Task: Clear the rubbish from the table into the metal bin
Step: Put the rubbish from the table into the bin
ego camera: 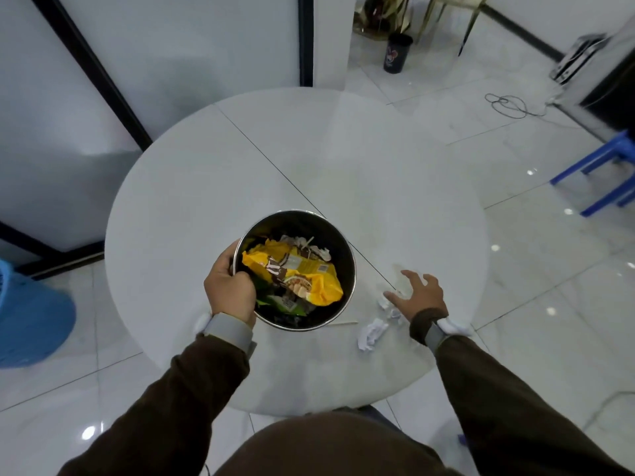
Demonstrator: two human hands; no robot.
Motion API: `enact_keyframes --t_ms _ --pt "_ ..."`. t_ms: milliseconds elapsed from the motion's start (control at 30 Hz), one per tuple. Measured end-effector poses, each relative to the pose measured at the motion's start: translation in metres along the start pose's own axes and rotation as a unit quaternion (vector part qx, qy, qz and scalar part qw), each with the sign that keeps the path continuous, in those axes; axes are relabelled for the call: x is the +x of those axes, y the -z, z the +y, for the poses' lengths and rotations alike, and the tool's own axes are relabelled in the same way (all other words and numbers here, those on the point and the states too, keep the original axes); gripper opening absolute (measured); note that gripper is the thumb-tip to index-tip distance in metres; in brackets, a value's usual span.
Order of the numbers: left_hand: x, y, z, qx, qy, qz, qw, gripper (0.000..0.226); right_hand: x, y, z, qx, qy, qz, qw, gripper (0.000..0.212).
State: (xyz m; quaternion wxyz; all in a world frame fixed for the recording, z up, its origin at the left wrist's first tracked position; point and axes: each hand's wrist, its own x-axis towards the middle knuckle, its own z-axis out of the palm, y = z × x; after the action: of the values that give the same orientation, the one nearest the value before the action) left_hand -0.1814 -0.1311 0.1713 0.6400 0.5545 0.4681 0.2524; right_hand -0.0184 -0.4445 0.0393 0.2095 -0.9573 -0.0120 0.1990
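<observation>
A round metal bin stands on the white round table, near its front. Inside lie a yellow snack wrapper, green wrappers and crumpled paper. My left hand grips the bin's left rim. My right hand hovers with fingers spread over clear plastic film and small crumpled paper bits to the right of the bin. A larger crumpled white tissue lies nearer the front edge. A thin wooden stick rests just in front of the bin.
A blue plastic basket sits on the floor at the left. Blue stool legs stand at the right. A dark bin and a black cable are on the floor beyond the table. Glass partitions rise behind.
</observation>
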Motion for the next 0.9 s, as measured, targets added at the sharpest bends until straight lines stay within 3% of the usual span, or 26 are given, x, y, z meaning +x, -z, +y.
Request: enact_keyframes --t_ms 133,433,600,900 --pt "0.008 0.004 -0.004 0.003 0.001 0.002 1.0 0.072 0.013 -0.01 0.019 -0.061 -0.034 -0.036 0.997 0.082" --pt "0.019 0.015 -0.009 0.009 -0.001 0.014 1.0 0.073 0.032 -0.026 0.019 -0.084 -0.025 -0.083 0.993 0.072" --pt "0.021 0.018 -0.01 0.019 -0.007 0.014 1.0 0.073 0.037 -0.044 0.023 -0.011 -0.007 -0.089 0.996 0.06" --pt "0.022 0.019 -0.01 0.009 -0.002 0.015 1.0 0.073 0.036 -0.044 0.01 0.018 0.008 -0.066 0.998 0.031"
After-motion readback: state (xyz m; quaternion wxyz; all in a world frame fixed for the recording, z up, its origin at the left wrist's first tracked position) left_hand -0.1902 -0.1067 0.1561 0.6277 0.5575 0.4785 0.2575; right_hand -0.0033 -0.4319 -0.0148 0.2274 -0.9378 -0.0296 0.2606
